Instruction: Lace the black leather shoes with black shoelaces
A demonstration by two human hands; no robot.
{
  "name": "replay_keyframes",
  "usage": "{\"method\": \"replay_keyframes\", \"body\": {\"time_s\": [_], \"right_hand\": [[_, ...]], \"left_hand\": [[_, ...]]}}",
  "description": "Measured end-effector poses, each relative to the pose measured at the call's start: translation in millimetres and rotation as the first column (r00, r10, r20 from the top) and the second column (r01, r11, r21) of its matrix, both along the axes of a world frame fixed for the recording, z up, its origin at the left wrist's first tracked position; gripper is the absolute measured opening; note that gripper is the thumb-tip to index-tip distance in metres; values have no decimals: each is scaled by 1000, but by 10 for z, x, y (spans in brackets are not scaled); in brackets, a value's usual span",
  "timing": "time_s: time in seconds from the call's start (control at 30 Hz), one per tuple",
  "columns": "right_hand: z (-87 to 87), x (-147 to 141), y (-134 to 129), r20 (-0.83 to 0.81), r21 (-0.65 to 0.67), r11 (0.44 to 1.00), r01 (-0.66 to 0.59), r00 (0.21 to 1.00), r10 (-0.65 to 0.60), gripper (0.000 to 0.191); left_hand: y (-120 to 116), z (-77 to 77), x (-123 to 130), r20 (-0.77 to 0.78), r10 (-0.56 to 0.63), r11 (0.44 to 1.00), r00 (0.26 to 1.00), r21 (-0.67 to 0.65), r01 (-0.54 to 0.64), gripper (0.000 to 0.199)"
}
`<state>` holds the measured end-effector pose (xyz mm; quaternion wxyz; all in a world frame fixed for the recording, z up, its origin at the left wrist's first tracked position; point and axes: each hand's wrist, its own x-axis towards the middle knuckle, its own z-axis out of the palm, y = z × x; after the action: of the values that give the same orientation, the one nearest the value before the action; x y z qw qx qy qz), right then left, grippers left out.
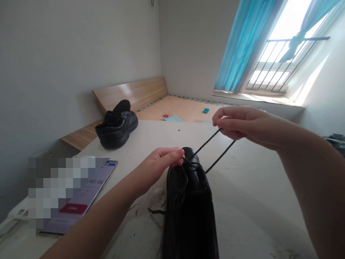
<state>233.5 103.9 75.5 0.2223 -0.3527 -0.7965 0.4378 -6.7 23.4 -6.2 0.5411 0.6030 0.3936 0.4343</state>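
A black leather shoe (192, 216) lies lengthwise on the white table in front of me. My left hand (169, 157) is closed at its far end, thumb and fingertips pinching a bit of dark shoelace close to the leather. Up and to the right, my right hand (239, 122) is closed on the shoelace (206, 144), drawing it out in a loop whose two strands run taut down to the shoe. Another lace end (156, 211) sticks out on the shoe's left side. What lies inside my right fist is partly hidden.
A second black shoe (117, 126) stands at the table's far left edge. A phone (94, 198) with a lit screen lies at the left, partly pixelated. Behind the white table (248, 208) is a wooden bed board (151, 90) with small coloured pieces on it.
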Motion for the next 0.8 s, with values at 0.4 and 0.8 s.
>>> {"method": "replay_keyframes", "body": {"time_s": [0.4, 0.8], "right_hand": [[15, -148, -114, 382, 593, 797, 110, 833, -400, 41], [49, -159, -226, 70, -19, 994, -111, 991, 112, 33]], "left_hand": [[10, 99, -74, 461, 346, 889, 817, 116, -443, 29], [-244, 285, -80, 128, -84, 961, 988, 274, 46, 43]]}}
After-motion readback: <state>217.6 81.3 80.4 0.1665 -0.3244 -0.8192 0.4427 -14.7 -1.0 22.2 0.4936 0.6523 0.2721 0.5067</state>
